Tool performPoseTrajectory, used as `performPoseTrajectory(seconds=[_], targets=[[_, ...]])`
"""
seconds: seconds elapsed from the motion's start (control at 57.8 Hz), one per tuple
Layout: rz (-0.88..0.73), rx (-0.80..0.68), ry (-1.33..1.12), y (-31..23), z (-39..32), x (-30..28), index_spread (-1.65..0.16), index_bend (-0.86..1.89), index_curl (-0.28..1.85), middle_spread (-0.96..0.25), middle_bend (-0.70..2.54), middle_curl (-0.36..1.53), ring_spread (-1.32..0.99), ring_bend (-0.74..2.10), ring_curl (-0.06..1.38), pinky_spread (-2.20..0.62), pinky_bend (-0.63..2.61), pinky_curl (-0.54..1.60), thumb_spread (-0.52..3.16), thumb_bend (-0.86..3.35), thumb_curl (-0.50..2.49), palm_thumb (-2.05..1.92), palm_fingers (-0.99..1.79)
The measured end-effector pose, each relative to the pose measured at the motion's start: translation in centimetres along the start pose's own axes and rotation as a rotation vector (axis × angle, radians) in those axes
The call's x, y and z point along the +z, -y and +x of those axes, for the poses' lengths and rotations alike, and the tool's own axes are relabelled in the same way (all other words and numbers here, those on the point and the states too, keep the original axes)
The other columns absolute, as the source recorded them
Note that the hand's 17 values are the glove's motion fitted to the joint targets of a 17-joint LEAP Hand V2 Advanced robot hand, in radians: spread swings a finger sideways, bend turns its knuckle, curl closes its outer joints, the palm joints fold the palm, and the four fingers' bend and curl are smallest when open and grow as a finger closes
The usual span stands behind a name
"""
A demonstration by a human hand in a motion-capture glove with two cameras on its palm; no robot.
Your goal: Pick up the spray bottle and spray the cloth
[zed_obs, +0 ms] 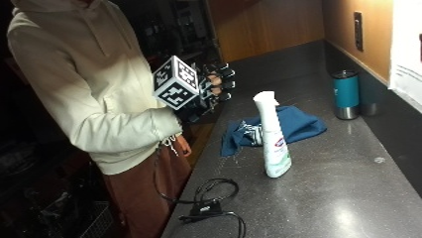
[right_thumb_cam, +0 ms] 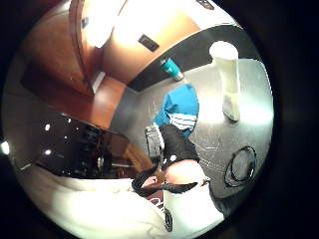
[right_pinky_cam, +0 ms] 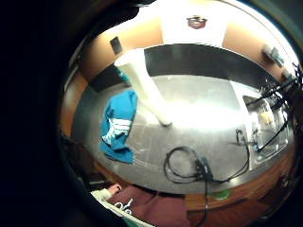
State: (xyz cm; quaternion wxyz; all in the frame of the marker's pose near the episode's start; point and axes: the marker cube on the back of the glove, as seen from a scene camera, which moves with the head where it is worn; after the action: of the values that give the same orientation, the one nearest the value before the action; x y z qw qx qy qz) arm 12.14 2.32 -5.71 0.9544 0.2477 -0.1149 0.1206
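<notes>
The person in the cream hoodie (zed_obs: pixel 92 89) stands at the edge of the dark counter (zed_obs: pixel 342 188), with the gloved right hand (zed_obs: pixel 210 89) raised in front of the chest, off the counter's edge and well apart from everything on it. Its fingers are loosely curled around nothing.

The white spray bottle (zed_obs: pixel 272 136) stands upright on the counter, nozzle at the top (a green-and-red label shows on its lower half). Just behind it lies the blue cloth (zed_obs: pixel 284 128), crumpled, with white stripes on the part nearest the person; from here I cannot tell whether bottle and cloth touch. In the little-finger-side palm view the bottle (right_pinky_cam: pixel 144 85) and cloth (right_pinky_cam: pixel 118 124) lie side by side on the grey surface.

Farther back, near the wall, a teal tumbler (zed_obs: pixel 345 94) stands upright. A black cable (zed_obs: pixel 210 198) lies coiled at the counter's near edge.
</notes>
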Motion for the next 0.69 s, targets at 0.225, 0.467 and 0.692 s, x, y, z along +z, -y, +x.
performPoseTrajectory(seconds=[0.225,0.467,0.692], targets=[[0.136,0.09,0.104,0.2,2.6,-0.6,-0.41,0.14,0.24,-0.05,0.2,0.29,0.08,0.33,0.27,0.25,0.38,0.34,1.07,-0.03,0.34,0.54,0.07],[0.277,0.267,0.255,-0.9,5.2,2.4,-0.39,0.14,0.24,-0.05,0.2,0.3,0.07,0.34,0.28,0.24,0.39,0.35,1.06,-0.02,0.33,0.54,0.07],[0.252,0.424,0.439,-1.2,7.5,6.3,-0.38,0.12,0.22,-0.03,0.19,0.31,0.06,0.37,0.29,0.23,0.42,0.36,1.02,-0.04,0.32,0.5,0.04]])
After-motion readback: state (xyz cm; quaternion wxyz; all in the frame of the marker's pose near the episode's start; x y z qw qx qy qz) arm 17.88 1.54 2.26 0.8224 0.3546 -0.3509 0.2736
